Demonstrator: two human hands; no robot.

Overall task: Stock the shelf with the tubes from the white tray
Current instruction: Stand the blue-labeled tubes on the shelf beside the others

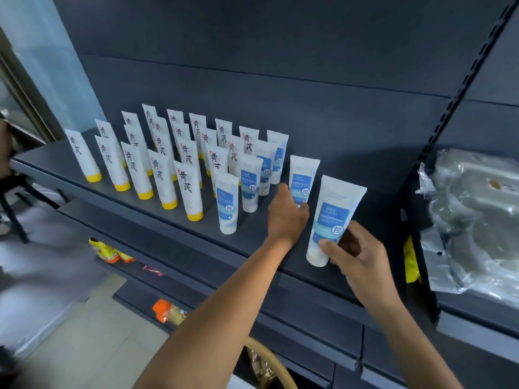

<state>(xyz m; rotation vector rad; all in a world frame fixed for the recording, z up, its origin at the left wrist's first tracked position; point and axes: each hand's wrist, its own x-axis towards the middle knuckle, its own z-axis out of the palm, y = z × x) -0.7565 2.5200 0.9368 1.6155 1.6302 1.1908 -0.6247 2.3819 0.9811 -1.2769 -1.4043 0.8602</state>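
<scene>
Right hand, fingers clamped on a blue-label tube at the shelf front edge; left hand fingers grip another tube; bare shelf rightward.

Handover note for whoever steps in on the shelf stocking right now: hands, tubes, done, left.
Left hand: fingers at the base of a blue-label tube standing on the shelf, right of the blue rows; firm grip or just touch, cannot tell.
Right hand: holds a second blue-label tube by its lower end, cap down at the shelf's front edge, not yet released.
Done: yellow-cap tubes stand in rows on the left; a few blue-label tubes stand beside them.
Left: seat both tubes in line. White tray is out of view, so the remaining count is unknown.
</scene>
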